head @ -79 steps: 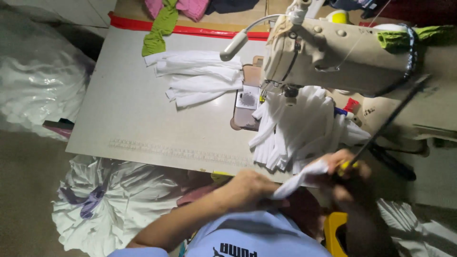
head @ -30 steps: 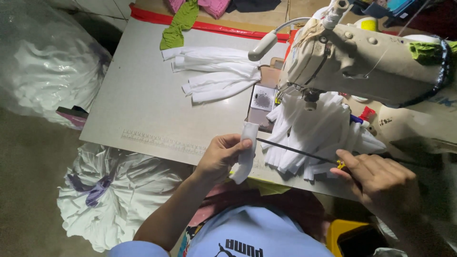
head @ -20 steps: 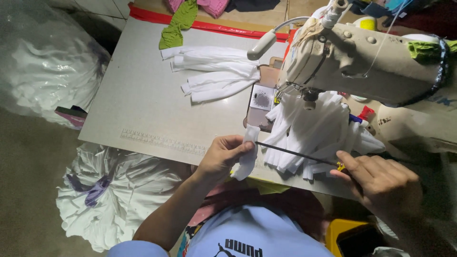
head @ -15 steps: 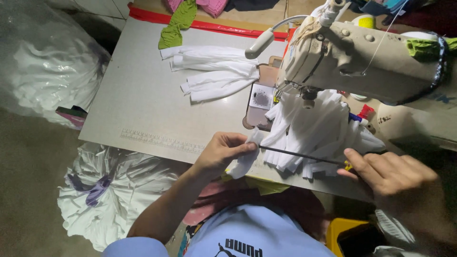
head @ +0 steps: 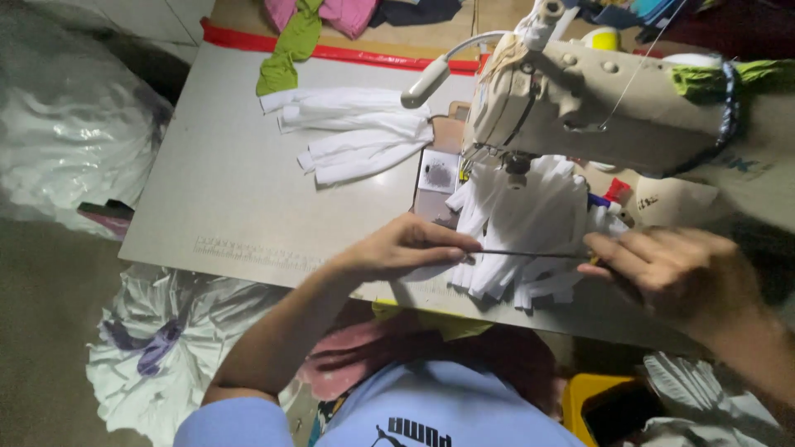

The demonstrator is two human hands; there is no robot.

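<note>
Your left hand point(head: 402, 248) has lowered to the worktop's point(head: 248, 182) near edge, pinching the thin rod's point(head: 530, 253) tip; your right hand point(head: 671, 265) still pinches its other end.

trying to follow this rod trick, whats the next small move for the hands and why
Probably slide the left hand along the thin dark rod toward the right hand, working the white fabric strip further on. The left fingertips pinch at the rod's tip, the right hand grips its other end, and the rod's middle is bare.
</note>
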